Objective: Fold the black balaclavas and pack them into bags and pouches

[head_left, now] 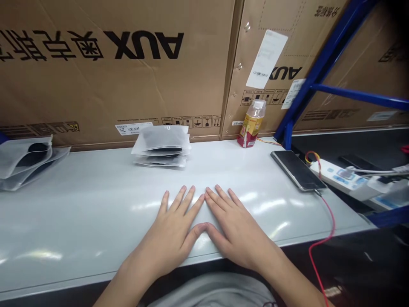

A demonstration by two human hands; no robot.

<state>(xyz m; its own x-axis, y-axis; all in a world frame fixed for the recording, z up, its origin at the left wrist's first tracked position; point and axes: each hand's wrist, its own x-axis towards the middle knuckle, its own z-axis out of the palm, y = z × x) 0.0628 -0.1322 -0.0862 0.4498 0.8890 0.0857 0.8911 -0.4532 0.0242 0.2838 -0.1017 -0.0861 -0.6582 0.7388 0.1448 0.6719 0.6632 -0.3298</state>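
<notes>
The left hand (pixel 166 230) and right hand (pixel 238 230) rest palm down on the tabletop (pixel 79 213), side by side. Both are open, fingers spread and holding nothing, with the thumb tips almost touching. Ahead of the fingertips, well apart from them, sits a squared stack of translucent pouches (pixel 161 145) with dark contents. Further beyond the left hand, a looser pile of pouches (pixel 25 162) lies at the tabletop's left end, its pouches overlapping. No pouch is in either hand. Beyond the right hand stand a plastic drink bottle (pixel 252 123) and a smartphone (pixel 297 169), the latter connected to a red cable (pixel 329 230). The wrists cross the near tabletop edge. Cardboard cartons (pixel 96 76) bound the far edge, and a power strip (pixel 338 177) lies past the right edge
</notes>
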